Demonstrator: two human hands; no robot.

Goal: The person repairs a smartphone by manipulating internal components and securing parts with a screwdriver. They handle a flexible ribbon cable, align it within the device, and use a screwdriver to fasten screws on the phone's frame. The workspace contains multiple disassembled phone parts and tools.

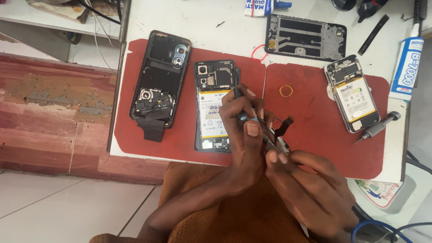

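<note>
A view from above of a white bench [202, 18] with two red mats [180, 144] side by side. Both hands meet near the front edge, between the mats. The left hand [245, 130] is closed around a thin dark tool [239, 105], its tip resting on an opened phone [215, 105] that lies flat on the left mat with its battery and circuit boards exposed. The right hand [310, 184] is also closed, pinching a small metal part [274, 137] that touches the left hand's fingers; a short flex cable [284, 122] sticks out just above it.

To the left of the opened phone, on the same mat, lies a black back cover [159, 78] with a camera ring. On the right mat sit a yellow rubber band [285, 91] and a second opened phone [353, 92]; a small screwdriver [375, 128] lies just beside it. Behind the mats lie a red rubber band [258, 53] and a dark phone frame [306, 37]. A glue tube [407, 63] rests at the bench's right edge.
</note>
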